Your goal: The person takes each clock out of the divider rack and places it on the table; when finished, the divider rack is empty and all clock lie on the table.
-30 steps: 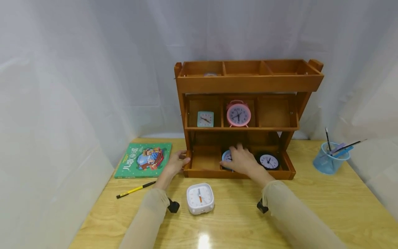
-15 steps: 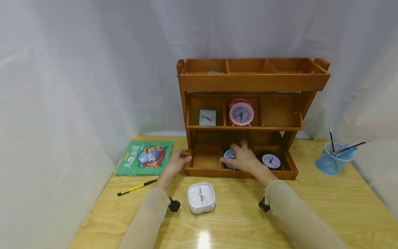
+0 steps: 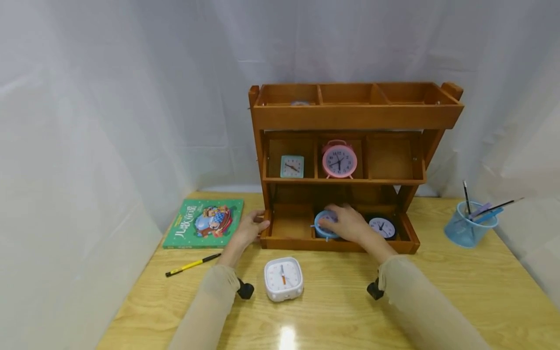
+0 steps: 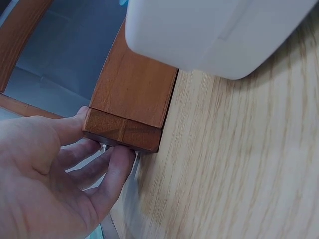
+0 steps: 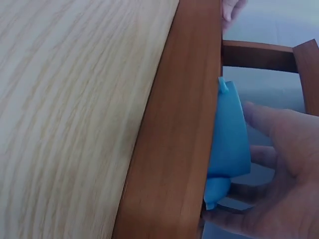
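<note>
Pressed to the left end of the brown wooden shelf [image 3: 341, 245], my left hand [image 3: 248, 229] grips its bottom corner. The left wrist view puts the thumb on one side of that corner [image 4: 122, 127] and the fingers curled under the other. A round blue alarm clock [image 3: 328, 235] leans back in the middle compartment of the lowest tier. Over its right part lies my right hand [image 3: 352, 224], thumb across the face. From the right wrist view, the loosely bent fingers [image 5: 264, 155] lie along the face side of the blue clock [image 5: 229, 137], not clasping it.
A white square clock [image 3: 283, 279] stands before the shelf. A black clock [image 3: 382, 227] sits right of the blue one; a pink alarm clock [image 3: 340, 161] and a mint clock [image 3: 292, 166] sit above. Beside the shelf are a green book [image 3: 205, 223], a pen [image 3: 192, 265] and a pencil cup [image 3: 465, 226].
My right hand has shifted right; its thumb has left the blue clock's left edge and lies over the face, uncovering more of the clock. The left hand keeps its hold on the shelf.
</note>
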